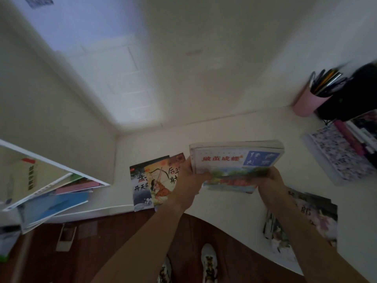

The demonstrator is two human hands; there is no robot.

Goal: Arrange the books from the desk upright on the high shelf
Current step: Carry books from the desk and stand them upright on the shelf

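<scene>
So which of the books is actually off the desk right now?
The thick stack with the blue-and-white cover, gripped by the left hand and right hand. The picture books lie flat on the desk.

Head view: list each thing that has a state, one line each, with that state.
Left hand: gripping the stack's left edge.
Right hand: gripping the stack's right edge.
Book stack: held flat above the desk, covers up.
Picture books: lying flat on the desk, overlapping.
Shelf books: leaning, not upright.
Pen cup: upright, full of pens.
</scene>
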